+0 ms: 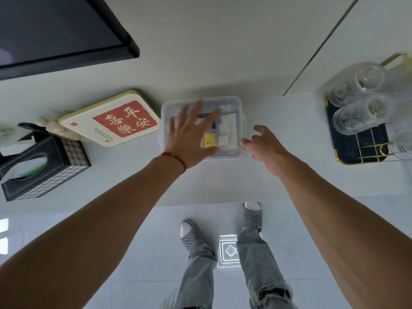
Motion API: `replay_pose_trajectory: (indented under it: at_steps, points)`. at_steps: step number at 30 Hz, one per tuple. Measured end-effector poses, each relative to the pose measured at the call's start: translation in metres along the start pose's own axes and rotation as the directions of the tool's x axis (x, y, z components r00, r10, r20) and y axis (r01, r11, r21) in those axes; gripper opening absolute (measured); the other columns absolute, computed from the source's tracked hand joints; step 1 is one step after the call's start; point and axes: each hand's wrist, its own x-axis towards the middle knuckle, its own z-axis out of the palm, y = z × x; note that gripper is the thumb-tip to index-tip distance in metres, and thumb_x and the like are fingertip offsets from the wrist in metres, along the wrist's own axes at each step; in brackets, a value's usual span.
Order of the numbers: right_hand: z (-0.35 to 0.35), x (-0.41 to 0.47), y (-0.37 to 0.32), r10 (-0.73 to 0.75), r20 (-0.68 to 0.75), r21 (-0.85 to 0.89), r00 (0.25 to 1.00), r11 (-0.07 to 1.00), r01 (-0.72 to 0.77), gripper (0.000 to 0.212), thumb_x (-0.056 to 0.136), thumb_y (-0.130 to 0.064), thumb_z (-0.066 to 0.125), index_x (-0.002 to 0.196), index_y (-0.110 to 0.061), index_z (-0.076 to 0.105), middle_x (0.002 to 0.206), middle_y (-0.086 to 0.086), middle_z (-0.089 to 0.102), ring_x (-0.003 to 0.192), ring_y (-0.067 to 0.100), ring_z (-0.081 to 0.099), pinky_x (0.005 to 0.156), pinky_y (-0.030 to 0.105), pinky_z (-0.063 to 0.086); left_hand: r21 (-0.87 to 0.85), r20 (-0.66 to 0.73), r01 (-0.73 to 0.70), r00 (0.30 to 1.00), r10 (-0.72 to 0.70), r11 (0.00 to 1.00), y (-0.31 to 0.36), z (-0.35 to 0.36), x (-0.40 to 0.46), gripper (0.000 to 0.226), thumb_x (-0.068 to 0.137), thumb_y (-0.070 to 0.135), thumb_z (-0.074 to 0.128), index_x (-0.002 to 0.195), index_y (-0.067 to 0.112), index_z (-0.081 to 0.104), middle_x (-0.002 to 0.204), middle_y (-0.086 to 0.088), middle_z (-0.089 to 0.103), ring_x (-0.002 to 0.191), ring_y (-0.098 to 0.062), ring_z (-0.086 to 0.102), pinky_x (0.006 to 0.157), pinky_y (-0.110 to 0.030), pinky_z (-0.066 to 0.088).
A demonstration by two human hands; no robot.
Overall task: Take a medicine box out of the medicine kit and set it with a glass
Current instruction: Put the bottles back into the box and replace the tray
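Left hand lies flat, fingers spread wide, on the lid of the clear medicine kit mid-tabletop; grip holds nothing. Right hand at the kit's right edge, fingers loosely curled, empty. Medicine boxes inside the kit; glasses on a tray far right.

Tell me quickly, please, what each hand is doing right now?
Left hand: open, fingers spread flat over the medicine kit lid, holding nothing.
Right hand: open, fingers loosely curled beside the kit's right edge, holding nothing.
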Motion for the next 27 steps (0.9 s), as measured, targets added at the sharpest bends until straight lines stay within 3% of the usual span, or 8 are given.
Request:
replay_pose_trajectory:
  at_steps: [2, 5, 9, 11, 13, 17, 23, 27]
  points:
    - [-0.005, 0.006, 0.001, 0.029, 0.103, 0.097, 0.994, 0.995, -0.039, 0.082, 0.092, -0.026, 0.071, 0.159, -0.022, 0.023, 0.160, 0.007, 0.037, 0.137, 0.025, 0.048, 0.116, 0.046, 0.038, 0.071, 0.164, -0.043, 0.986, 0.031, 0.997, 0.017, 0.007, 0.012, 0.099, 0.078, 0.065, 0.068, 0.154, 0.053, 0.006, 0.168, 0.004, -0.009, 0.153, -0.039, -0.008, 0.114, -0.073, 0.009]
    - [-0.009, 0.010, 0.006, 0.035, 0.235, 0.278, 0.971, 0.955, -0.102, 0.081, 0.093, -0.014, 0.070, 0.160, -0.018, 0.023, 0.156, 0.007, 0.044, 0.137, 0.025, 0.048, 0.119, 0.050, 0.032, 0.104, 0.238, -0.039, 0.971, 0.013, 0.994, 0.021, 0.009, 0.020, 0.100, 0.079, 0.067, 0.066, 0.153, 0.054, 0.000, 0.167, 0.006, -0.016, 0.152, -0.039, -0.016, 0.112, -0.077, 0.008]
    - [-0.005, 0.008, 0.010, 0.022, 0.126, 0.361, 0.992, 0.930, -0.067, 0.085, 0.084, -0.010, 0.079, 0.155, -0.011, 0.033, 0.141, 0.010, 0.058, 0.125, 0.026, 0.059, 0.116, 0.050, 0.038, 0.182, 0.282, -0.055, 0.960, 0.002, 0.982, 0.022, 0.008, 0.023, 0.100, 0.082, 0.068, 0.061, 0.153, 0.051, -0.007, 0.165, 0.004, -0.023, 0.150, -0.042, -0.019, 0.110, -0.078, 0.011]
    - [-0.002, 0.002, 0.009, -0.021, 0.000, 0.262, 1.000, 0.965, 0.021, 0.078, 0.077, -0.015, 0.082, 0.146, -0.011, 0.046, 0.123, 0.008, 0.068, 0.111, 0.026, 0.067, 0.107, 0.046, 0.048, 0.173, 0.295, -0.057, 0.955, 0.003, 0.983, 0.023, 0.009, 0.023, 0.100, 0.083, 0.067, 0.061, 0.153, 0.052, -0.008, 0.165, 0.004, -0.025, 0.150, -0.042, -0.021, 0.110, -0.078, 0.011]
    - [0.005, -0.006, 0.007, -0.153, -0.115, 0.043, 0.982, 0.986, 0.158, 0.043, 0.079, -0.015, 0.074, 0.121, -0.018, 0.064, 0.105, 0.007, 0.072, 0.098, 0.027, 0.070, 0.092, 0.040, 0.056, 0.169, 0.297, -0.052, 0.955, -0.001, 0.984, 0.022, 0.009, 0.023, 0.099, 0.083, 0.067, 0.060, 0.153, 0.052, -0.008, 0.164, 0.004, -0.026, 0.149, -0.042, -0.021, 0.109, -0.079, 0.011]
    - [0.026, -0.011, 0.009, -0.386, -0.213, -0.407, 0.897, 0.870, 0.278, 0.023, 0.093, -0.019, 0.062, 0.114, -0.011, 0.061, 0.110, 0.010, 0.068, 0.100, 0.028, 0.067, 0.092, 0.042, 0.056, 0.163, 0.300, -0.040, 0.954, -0.011, 0.986, 0.024, 0.008, 0.022, 0.098, 0.084, 0.065, 0.060, 0.153, 0.052, -0.008, 0.164, 0.004, -0.027, 0.149, -0.041, -0.023, 0.111, -0.077, 0.009]
    - [0.034, -0.015, 0.002, -0.421, -0.284, -0.486, 0.861, 0.838, 0.250, 0.011, 0.094, -0.020, 0.062, 0.100, -0.011, 0.058, 0.097, 0.008, 0.069, 0.087, 0.031, 0.068, 0.083, 0.044, 0.059, 0.174, 0.287, -0.040, 0.958, -0.011, 0.984, 0.025, 0.007, 0.022, 0.098, 0.084, 0.066, 0.060, 0.153, 0.053, -0.008, 0.165, 0.005, -0.025, 0.150, -0.040, -0.021, 0.111, -0.077, 0.010]
    - [0.040, -0.017, -0.011, -0.377, -0.313, -0.567, 0.872, 0.810, 0.147, 0.004, 0.096, -0.010, 0.056, 0.095, -0.014, 0.053, 0.090, 0.003, 0.061, 0.084, 0.026, 0.064, 0.069, 0.031, 0.048, 0.177, 0.274, -0.044, 0.962, -0.007, 0.983, 0.023, 0.009, 0.022, 0.098, 0.083, 0.068, 0.059, 0.153, 0.053, -0.007, 0.165, 0.004, -0.024, 0.151, -0.040, -0.020, 0.111, -0.077, 0.010]
